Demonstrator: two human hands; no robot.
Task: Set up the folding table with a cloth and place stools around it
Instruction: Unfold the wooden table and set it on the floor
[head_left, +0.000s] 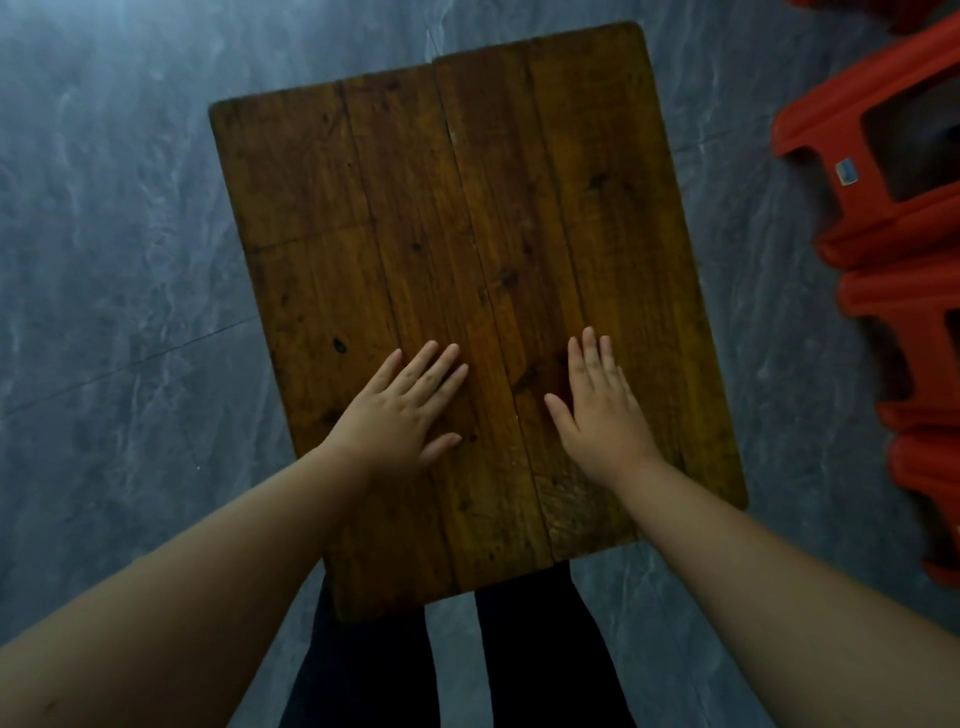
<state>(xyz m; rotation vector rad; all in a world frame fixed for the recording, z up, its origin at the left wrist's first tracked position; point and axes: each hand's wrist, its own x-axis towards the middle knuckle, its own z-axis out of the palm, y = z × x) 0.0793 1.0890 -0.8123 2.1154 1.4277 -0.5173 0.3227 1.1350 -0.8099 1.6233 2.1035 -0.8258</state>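
Both hands lie flat, fingers spread, gripping nothing: left hand (402, 410) and right hand (597, 400) press the wooden bench (467, 208) mid-frame (bare planks). Stacked red stools (893, 249) sit at the right edge on the grey floor (104, 208).

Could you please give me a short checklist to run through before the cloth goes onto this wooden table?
1. Brown plank-top wooden table opened flat: ok, the top lies level with nothing on it.
2. Table legs locked: cannot tell, they are hidden under the top.
3. Left hand free: ok, it lies open and flat on the wood, holding nothing.
4. Right hand free: ok, also open and flat on the top.
5. Cloth within reach: not ok, no cloth is in view.
6. Stack of red plastic stools ready: ok, they stand stacked on the grey marbled floor to the right, not yet placed around.
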